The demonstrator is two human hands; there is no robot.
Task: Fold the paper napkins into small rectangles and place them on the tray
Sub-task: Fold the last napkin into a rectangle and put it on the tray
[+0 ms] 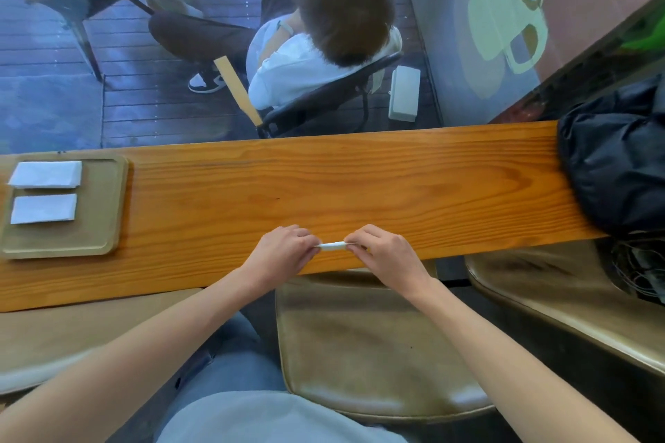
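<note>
My left hand [279,252] and right hand [387,252] each pinch one end of a folded napkin [331,246], which spans the gap between my fingertips above the near edge of the wooden counter [324,183]. Far to my left: tray [108,227] holding two folded napkins [45,191]. Far right: black bag [611,162]. Counter between is bare.

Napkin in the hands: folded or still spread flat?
Folded. The napkin shows only as a narrow white strip pinched between the left hand and right hand; the number of folds is hidden.
</note>
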